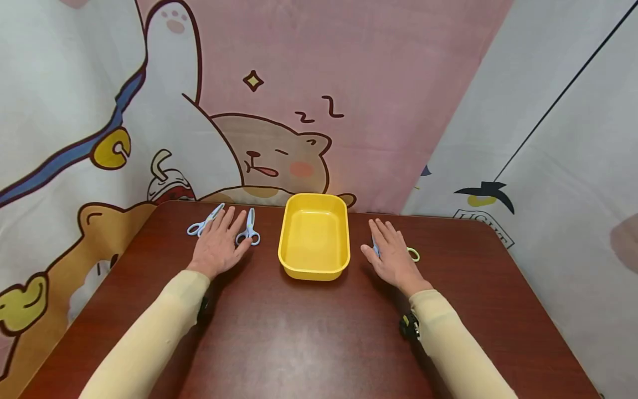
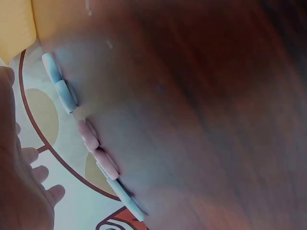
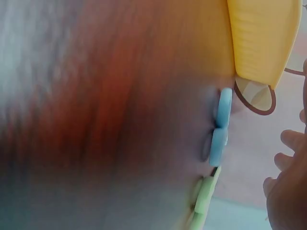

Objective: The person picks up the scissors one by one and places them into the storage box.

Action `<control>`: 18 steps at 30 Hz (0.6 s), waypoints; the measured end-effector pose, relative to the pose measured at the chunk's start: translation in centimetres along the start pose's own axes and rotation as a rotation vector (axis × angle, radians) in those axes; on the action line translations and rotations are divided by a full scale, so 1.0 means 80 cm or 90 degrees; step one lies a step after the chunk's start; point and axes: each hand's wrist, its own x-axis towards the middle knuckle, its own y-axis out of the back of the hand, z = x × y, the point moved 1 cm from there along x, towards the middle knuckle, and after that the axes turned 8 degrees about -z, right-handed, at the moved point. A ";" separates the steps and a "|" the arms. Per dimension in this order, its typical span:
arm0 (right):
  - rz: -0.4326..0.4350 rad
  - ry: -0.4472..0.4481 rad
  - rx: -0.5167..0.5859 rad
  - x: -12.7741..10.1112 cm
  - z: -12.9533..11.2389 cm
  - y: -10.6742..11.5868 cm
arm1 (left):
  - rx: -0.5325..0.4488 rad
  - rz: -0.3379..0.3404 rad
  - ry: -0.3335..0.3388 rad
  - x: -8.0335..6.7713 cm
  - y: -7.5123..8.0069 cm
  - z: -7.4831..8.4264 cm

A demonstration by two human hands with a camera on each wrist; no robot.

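Cartoon-printed curtains back the dark wooden tabletop [image 1: 309, 332] where I rest both hands flat, fingers straight: left hand [image 1: 219, 246] between two pale blue plastic scissors [image 1: 249, 228], right hand [image 1: 394, 256] over a green-handled pair [image 1: 413, 254]. Nothing sits in the yellow plastic tub [image 1: 314, 235] between them; I judge picking up a pair comes next.

Both arms are covered in snug, pale cream-yellow sleeves that run down to the wrists and end there, leaving the left hand [image 1: 217, 244] and the right hand [image 1: 394, 256] bare. A small black device [image 1: 408, 326] with a yellowish spot sits under the right wrist, and another dark device [image 1: 202, 309] sits by the left.
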 end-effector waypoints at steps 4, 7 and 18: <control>0.011 0.011 0.026 -0.003 -0.005 -0.003 | -0.015 -0.012 0.003 0.000 0.001 0.002; 0.005 0.012 0.041 -0.006 -0.007 -0.006 | -0.019 -0.021 0.004 0.000 0.001 0.005; -0.023 -0.012 0.090 -0.014 -0.013 -0.015 | -0.051 -0.018 -0.017 -0.005 0.007 0.028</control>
